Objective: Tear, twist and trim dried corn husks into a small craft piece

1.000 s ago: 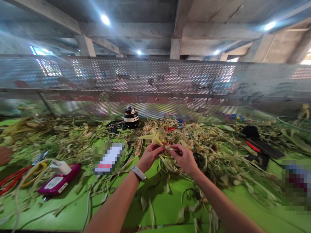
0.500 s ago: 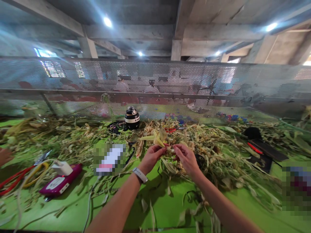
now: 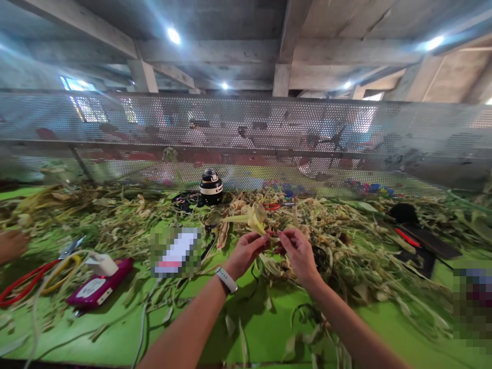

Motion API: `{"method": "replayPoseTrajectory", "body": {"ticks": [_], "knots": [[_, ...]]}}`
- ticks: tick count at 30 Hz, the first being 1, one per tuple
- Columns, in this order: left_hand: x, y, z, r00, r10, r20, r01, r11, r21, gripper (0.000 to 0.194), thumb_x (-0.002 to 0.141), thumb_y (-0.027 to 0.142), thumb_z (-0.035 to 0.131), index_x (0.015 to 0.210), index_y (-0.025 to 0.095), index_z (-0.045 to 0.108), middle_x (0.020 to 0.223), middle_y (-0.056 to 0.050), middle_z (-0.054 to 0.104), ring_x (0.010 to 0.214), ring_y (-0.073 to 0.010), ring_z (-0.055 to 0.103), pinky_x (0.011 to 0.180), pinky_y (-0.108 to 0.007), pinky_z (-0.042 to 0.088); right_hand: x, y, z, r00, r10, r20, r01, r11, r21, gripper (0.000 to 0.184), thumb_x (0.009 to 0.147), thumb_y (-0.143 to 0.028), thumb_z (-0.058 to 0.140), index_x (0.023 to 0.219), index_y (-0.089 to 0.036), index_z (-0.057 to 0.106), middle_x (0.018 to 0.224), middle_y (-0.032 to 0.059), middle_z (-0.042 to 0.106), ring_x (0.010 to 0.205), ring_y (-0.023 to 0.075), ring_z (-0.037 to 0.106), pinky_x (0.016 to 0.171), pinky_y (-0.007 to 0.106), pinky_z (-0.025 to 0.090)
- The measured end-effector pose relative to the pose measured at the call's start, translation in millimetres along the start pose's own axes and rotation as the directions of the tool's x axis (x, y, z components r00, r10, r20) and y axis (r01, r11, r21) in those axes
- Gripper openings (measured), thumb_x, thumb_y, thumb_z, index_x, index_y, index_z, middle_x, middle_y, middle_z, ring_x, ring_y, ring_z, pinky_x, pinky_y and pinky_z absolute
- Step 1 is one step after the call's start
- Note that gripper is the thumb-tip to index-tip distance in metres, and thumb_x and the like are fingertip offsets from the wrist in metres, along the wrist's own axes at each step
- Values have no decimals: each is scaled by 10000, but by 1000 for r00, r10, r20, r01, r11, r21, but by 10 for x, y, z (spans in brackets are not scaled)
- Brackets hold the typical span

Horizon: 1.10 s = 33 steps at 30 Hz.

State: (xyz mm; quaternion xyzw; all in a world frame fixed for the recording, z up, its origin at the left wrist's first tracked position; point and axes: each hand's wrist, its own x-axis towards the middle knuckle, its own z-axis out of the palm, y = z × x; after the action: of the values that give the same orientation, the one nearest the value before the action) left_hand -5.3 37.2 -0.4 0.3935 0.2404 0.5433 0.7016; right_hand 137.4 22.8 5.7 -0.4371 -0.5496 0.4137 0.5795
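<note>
Left hand (image 3: pixel 251 248) pinching yellow husk (image 3: pixel 257 218), right hand (image 3: pixel 294 248) beside husk, fingertips narrow, holding unclear, dark jar (image 3: pixel 211 187) behind husk.

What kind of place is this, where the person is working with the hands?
Probably a workshop or small factory hall. Bare concrete beams cross the ceiling, a perforated metal screen stands behind the green table, and dried leaves lie heaped on it.

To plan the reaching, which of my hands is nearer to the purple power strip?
Left. The left hand is to the right of the purple power strip; the right hand is farther right.
</note>
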Motion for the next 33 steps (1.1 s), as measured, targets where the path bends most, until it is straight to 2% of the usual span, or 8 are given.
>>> {"method": "replayPoseTrajectory", "body": {"ticks": [4, 7, 14, 20, 24, 33], "knots": [[-4, 4, 10, 1000, 3, -31, -4, 999, -37, 230, 569, 261, 787, 749, 131, 728, 775, -64, 703, 673, -123, 594, 708, -257, 445, 2, 0, 2, 999, -36, -2, 36, 999, -5, 291, 719, -495, 612, 750, -219, 528, 632, -9, 532, 535, 141, 514, 513, 279, 436], [-4, 5, 21, 999, 5, -48, -7, 999, -46, 255, 568, 261, 789, 782, 136, 728, 775, -54, 698, 651, -103, 581, 690, -236, 443, -13, -14, 17, 1000, -27, -13, 27, 1000, 0, 281, 713, -484, 624, 727, -217, 539, 600, -21, 503, 519, 133, 491, 501, 271, 413], [-15, -41, 46, 999, -1, -38, -1, 999, -43, 234, 564, 242, 793, 761, 139, 722, 755, -32, 684, 649, -89, 577, 702, -223, 448, -43, -23, 44, 996, -68, -65, 69, 997, 16, 250, 688, -453, 659, 724, -214, 596, 587, -16, 532, 513, 129, 463, 490, 262, 385], [-22, -40, 41, 1000, 5, -22, -6, 999, -41, 289, 582, 274, 783, 834, 145, 726, 823, -51, 700, 691, -106, 593, 758, -248, 447, -40, -29, 44, 994, 45, -100, -31, 990, 135, 274, 651, -445, 693, 704, -193, 601, 553, -33, 505, 489, 103, 419, 458, 233, 326], [-5, -45, 23, 998, 57, -6, -57, 998, -12, 284, 606, 269, 768, 859, 150, 723, 839, -50, 703, 738, -114, 591, 763, -237, 437, -34, -18, 47, 996, 52, -72, -38, 982, 184, 286, 647, -437, 699, 718, -188, 579, 565, -35, 519, 491, 104, 450, 458, 229, 341], [33, -96, -29, 991, 131, 42, -130, 991, -9, 231, 643, 249, 740, 859, 169, 711, 851, -36, 698, 819, -135, 588, 826, -251, 415, -20, -7, 52, 999, -35, -34, 38, 995, 95, 258, 670, -417, 674, 743, -202, 552, 613, -21, 533, 518, 123, 487, 485, 255, 437]]}}
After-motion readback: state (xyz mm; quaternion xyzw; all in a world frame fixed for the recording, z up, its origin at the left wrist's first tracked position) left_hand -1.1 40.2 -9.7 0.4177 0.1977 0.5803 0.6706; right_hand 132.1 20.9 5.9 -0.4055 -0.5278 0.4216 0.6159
